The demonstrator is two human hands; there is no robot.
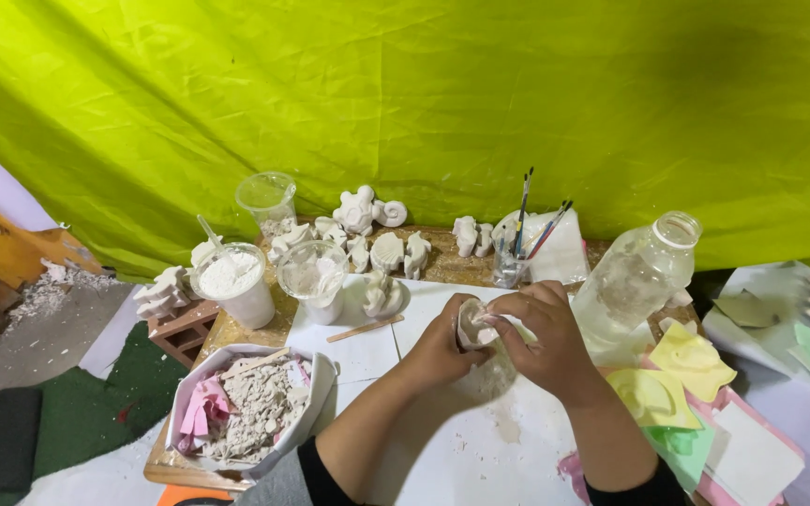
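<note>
White cast (473,326) in the hands, white figures (360,208), plain lime-green backdrop (424,94), white powder in cup (232,275), grey-white rubble with pink scraps in bag (253,409), yellow mould (692,354), green mould (682,445), clear bottle (637,275), white sheet (442,440)

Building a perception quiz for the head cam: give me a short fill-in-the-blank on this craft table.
1. Both hands, left hand and right hand, hold one small white ____ cast.
2. The paintbrushes stand in a clear ____ near the backdrop.
3. The backdrop behind the table is a ____-coloured sheet.
4. The bag at the left table edge holds broken white ____.

Missing words: plaster; cup; yellow-green; rubble
</note>
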